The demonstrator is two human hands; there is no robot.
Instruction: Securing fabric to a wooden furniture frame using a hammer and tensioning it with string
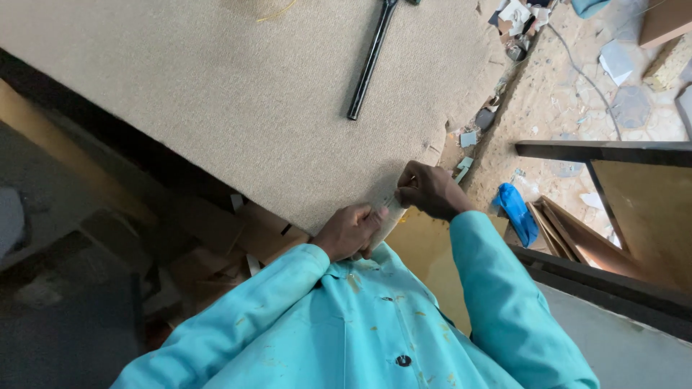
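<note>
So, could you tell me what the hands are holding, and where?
Both hands pinch a pale narrow strip at the panel's edge: left hand at its near end, right hand at its far end.

beige speckled board (pixel 238 94), black bar (pixel 370 61), turquoise paint-flecked coat (pixel 360 324).

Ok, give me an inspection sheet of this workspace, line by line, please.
Surface: beige textured board, edge ragged at the right.
Job's things: pale strip at the board's near edge, pinched by both hands.
Clutter: black bar lying on the board; blue cloth, scraps and wooden offcuts on the sandy floor.
Grippers: left hand and right hand on the strip.
Cables: thin cable across the floor.
Surroundings: dark-framed panel at right.
</note>
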